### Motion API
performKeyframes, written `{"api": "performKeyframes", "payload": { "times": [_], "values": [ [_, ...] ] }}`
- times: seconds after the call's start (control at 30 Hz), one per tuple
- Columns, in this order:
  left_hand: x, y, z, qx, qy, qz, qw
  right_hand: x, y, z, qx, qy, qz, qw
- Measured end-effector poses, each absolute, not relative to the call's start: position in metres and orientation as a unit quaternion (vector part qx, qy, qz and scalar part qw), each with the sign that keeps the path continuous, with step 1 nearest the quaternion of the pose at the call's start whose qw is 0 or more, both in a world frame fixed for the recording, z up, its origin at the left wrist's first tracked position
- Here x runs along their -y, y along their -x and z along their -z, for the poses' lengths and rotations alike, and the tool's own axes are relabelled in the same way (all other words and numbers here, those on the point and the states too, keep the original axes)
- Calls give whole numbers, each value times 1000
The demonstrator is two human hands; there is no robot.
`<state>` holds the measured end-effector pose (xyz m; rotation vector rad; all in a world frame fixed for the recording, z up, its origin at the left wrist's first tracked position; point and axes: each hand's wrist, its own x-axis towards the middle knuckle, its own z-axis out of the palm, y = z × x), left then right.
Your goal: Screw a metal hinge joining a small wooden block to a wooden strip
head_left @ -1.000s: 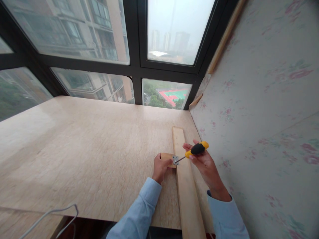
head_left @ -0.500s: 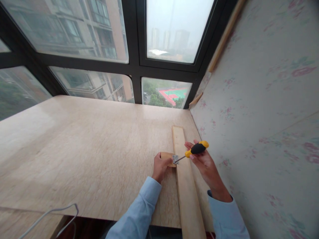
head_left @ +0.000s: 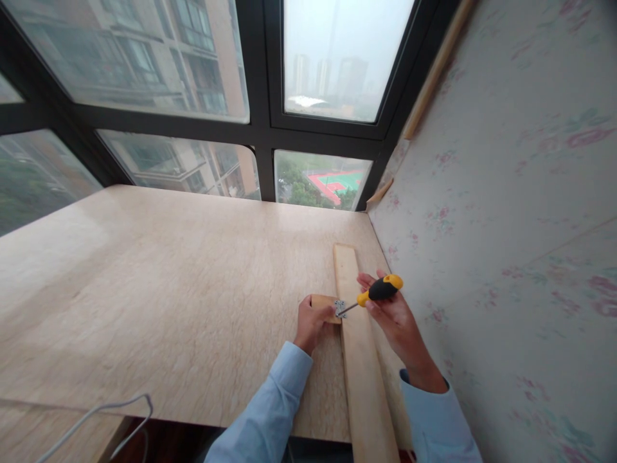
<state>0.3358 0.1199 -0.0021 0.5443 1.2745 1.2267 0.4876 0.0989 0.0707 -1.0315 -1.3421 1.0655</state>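
Observation:
My right hand (head_left: 393,315) is closed round a screwdriver (head_left: 378,290) with a yellow and black handle. Its tip rests on a small metal bracket (head_left: 339,307). The bracket joins a short wooden block (head_left: 322,302) to a long wooden plank (head_left: 359,360) that lies along the table's right side. My left hand (head_left: 309,325) is closed on the short block and presses it against the plank. Both arms wear light blue sleeves.
The pale marble-patterned table (head_left: 168,296) stretches left and back to a dark-framed window (head_left: 263,135). A flowered wall (head_left: 506,225) rises close on the right. A white wire (head_left: 96,415) loops past the table's front left edge.
The screwdriver handle has shifted very slightly in my right hand. My left hand and both wooden pieces have stayed where they were.

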Motion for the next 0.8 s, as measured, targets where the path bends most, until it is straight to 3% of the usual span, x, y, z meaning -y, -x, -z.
{"api": "performKeyframes", "payload": {
  "times": [0.1,0.27,0.57,0.67,0.8],
  "values": [
    [-120,-336,1,-544,-228,-529,610,-98,-490,-75,561,480,-430,520],
    [-120,-335,-2,-539,-225,-532,613,-107,-490,-71,561,602,-243,514],
    [-121,-335,2,-542,-231,-531,609,-99,-489,-76,547,442,-457,545],
    [-121,-336,2,-541,-232,-534,607,-98,-494,-76,547,492,-429,524],
    [-120,-336,0,-547,-234,-534,600,-104,-496,-65,548,598,-285,511]
  ]
}}
